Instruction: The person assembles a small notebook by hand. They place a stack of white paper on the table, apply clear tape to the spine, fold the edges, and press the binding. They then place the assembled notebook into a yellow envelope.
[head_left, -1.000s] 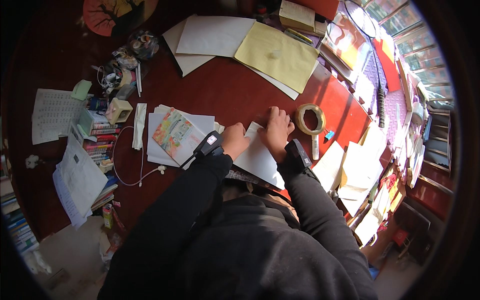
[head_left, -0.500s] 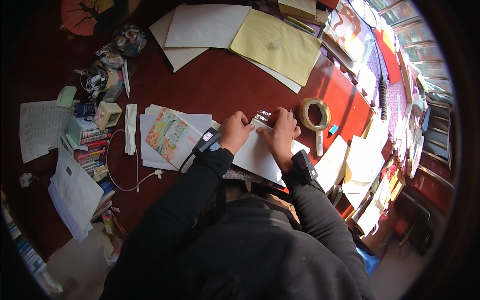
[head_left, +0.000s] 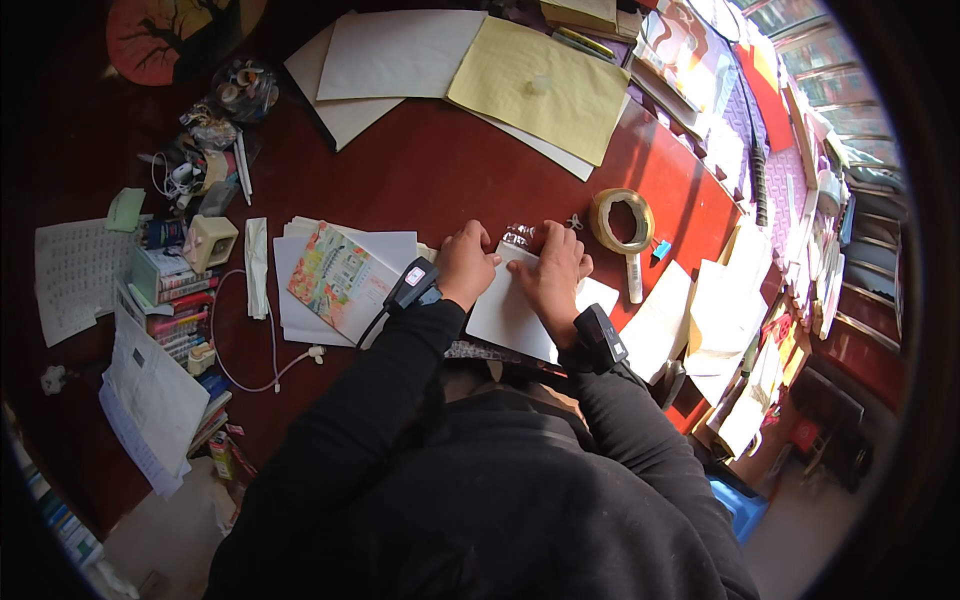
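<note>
White paper (head_left: 510, 322), perhaps a folded sheet or a small stack, lies in front of me at the table's near edge. A shiny clear strip (head_left: 518, 236), like tape or plastic film, shows at its far edge between my hands. My left hand (head_left: 467, 264) is closed, fingers curled, beside the paper's far left corner; what it pinches, if anything, is hidden. My right hand (head_left: 552, 270) grips the paper's far right part, its thumb on top and its fingers bent at the edge. Small scissors (head_left: 573, 222) lie just beyond the right fingers.
A tape roll (head_left: 597, 212) and a blue binder clip (head_left: 661, 250) lie right. A flowery card (head_left: 335, 275) rests on papers at left, near a white cable (head_left: 245, 384) and a small cream box (head_left: 210, 243). Yellow paper (head_left: 540, 85) lies far off; loose papers (head_left: 715, 330) crowd the right.
The whole view has shifted slightly, so the table's things sit a little further left. Both hands stay at the paper's far edge, and the scissors beside the right hand show more plainly.
</note>
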